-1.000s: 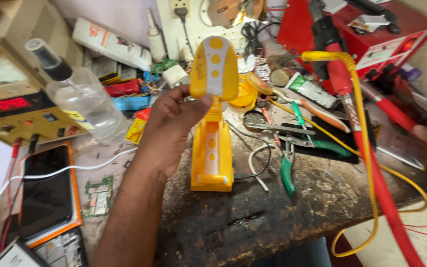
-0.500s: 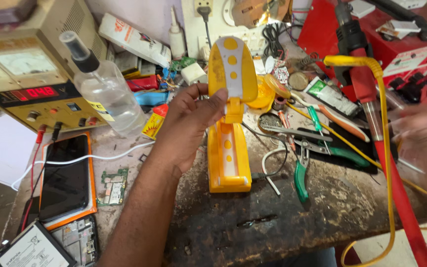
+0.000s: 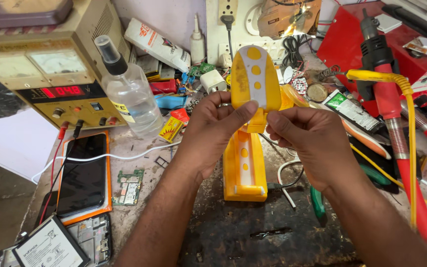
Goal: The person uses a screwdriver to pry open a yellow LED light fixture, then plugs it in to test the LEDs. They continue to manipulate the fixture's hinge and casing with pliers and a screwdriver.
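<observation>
The right hand (image 3: 312,143) has come in and joined the left hand (image 3: 213,131) on the yellow lamp (image 3: 253,99); a moment ago only the left hand held it. Both grips are now pressed onto the lamp's neck, just under the tilted oval head, thumbs and fingers pinching it from either side. The lamp stands upright with its base on the worn surface (image 3: 253,237), between a spray bottle (image 3: 129,94) and the red tool (image 3: 386,99) with its yellow cable (image 3: 411,143). Judging from this, two-handed work on the hinge or head is starting. A phone (image 3: 82,173) lies well to the left.
</observation>
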Demonstrator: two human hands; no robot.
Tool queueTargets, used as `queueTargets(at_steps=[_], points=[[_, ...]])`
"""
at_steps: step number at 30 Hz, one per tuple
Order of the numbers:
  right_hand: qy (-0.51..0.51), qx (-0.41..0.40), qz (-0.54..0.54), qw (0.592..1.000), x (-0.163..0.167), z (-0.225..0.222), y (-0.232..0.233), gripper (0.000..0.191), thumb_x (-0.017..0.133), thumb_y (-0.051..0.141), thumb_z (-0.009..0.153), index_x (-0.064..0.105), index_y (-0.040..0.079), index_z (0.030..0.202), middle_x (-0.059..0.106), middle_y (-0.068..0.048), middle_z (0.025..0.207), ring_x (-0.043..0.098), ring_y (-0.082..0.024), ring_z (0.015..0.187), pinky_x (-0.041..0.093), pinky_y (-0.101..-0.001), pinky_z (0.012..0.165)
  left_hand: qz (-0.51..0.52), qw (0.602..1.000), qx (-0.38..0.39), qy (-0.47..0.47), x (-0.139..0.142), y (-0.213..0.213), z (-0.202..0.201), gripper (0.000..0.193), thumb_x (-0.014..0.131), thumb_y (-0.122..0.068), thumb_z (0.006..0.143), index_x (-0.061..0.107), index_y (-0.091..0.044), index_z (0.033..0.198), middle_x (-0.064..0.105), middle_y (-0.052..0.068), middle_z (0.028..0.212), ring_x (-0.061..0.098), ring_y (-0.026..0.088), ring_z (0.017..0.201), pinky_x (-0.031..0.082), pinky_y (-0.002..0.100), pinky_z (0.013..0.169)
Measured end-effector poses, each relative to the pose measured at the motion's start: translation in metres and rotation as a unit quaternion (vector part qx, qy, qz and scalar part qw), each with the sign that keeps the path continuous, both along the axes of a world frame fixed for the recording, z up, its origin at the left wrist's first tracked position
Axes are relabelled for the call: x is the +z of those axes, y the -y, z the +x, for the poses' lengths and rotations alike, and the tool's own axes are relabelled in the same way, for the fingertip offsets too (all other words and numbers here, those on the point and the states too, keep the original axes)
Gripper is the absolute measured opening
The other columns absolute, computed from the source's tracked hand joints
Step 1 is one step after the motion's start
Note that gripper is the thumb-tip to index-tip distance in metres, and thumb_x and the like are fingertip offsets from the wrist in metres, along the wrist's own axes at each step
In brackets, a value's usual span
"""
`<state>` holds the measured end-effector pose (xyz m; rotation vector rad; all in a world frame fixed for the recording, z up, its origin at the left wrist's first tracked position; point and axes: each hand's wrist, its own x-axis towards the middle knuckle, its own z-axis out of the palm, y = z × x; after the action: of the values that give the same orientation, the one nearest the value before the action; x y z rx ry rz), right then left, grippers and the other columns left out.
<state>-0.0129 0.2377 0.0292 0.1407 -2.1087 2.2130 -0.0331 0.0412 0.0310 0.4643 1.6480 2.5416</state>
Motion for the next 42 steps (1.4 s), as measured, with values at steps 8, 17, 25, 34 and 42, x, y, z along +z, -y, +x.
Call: queueTargets(at_steps=[8, 17, 25, 34, 42], points=[[0.023, -0.039, -0.077, 0.996, -0.007, 0.008, 0.008, 0.019, 0.076, 0.017, 0.092, 0.074, -0.001, 0.098, 0.075, -0.007, 0.084, 0.068, -0.011, 0.071, 0.055, -0.0264, 0.066, -0.003, 1.0, 0.01, -0.003, 0.001, 0.001, 0.0, 0.039, 0.076, -0.016, 0.092, 0.061, 0.005, 0.12, 0.077, 0.012, 0.095, 0.072, 0.012, 0.082, 0.058, 0.026, 0.073], [0.01, -0.022, -0.095, 0.995, -0.005, 0.012, 0.012, 0.017, 0.076, 0.014, 0.09, 0.074, 0.001, 0.099, 0.074, -0.005, 0.086, 0.068, -0.011, 0.076, 0.056, -0.0264, 0.072, -0.011, 1.0, 0.002, -0.001, 0.002, 0.002, 0.001, 0.04, 0.076, -0.018, 0.092, 0.061, 0.006, 0.121, 0.077, 0.013, 0.093, 0.073, 0.012, 0.081, 0.059, 0.026, 0.072], [0.01, -0.013, -0.116, 0.993, -0.005, 0.012, 0.012, 0.018, 0.075, 0.018, 0.092, 0.074, 0.002, 0.1, 0.073, -0.005, 0.085, 0.069, -0.012, 0.076, 0.059, -0.028, 0.074, -0.01, 1.0, -0.004, -0.007, 0.002, 0.002, 0.002, 0.04, 0.076, -0.018, 0.092, 0.061, 0.006, 0.121, 0.077, 0.013, 0.094, 0.073, 0.013, 0.082, 0.059, 0.026, 0.073], [0.005, -0.02, -0.113, 0.993, -0.005, 0.016, 0.014, 0.017, 0.075, 0.015, 0.091, 0.075, 0.001, 0.102, 0.074, -0.006, 0.087, 0.07, -0.012, 0.077, 0.059, -0.0296, 0.075, -0.011, 1.0, -0.002, -0.002, 0.004, 0.003, 0.003, 0.042, 0.077, -0.017, 0.091, 0.059, 0.005, 0.121, 0.078, 0.014, 0.096, 0.073, 0.013, 0.083, 0.059, 0.026, 0.074], [0.025, 0.003, -0.129, 0.991, -0.007, 0.016, 0.01, 0.019, 0.074, 0.015, 0.093, 0.073, 0.0, 0.105, 0.074, -0.007, 0.091, 0.07, -0.014, 0.079, 0.059, -0.0306, 0.075, -0.005, 1.0, 0.0, 0.008, 0.006, 0.004, 0.007, 0.041, 0.076, -0.017, 0.089, 0.057, 0.002, 0.121, 0.078, 0.014, 0.096, 0.074, 0.014, 0.085, 0.058, 0.028, 0.076]])
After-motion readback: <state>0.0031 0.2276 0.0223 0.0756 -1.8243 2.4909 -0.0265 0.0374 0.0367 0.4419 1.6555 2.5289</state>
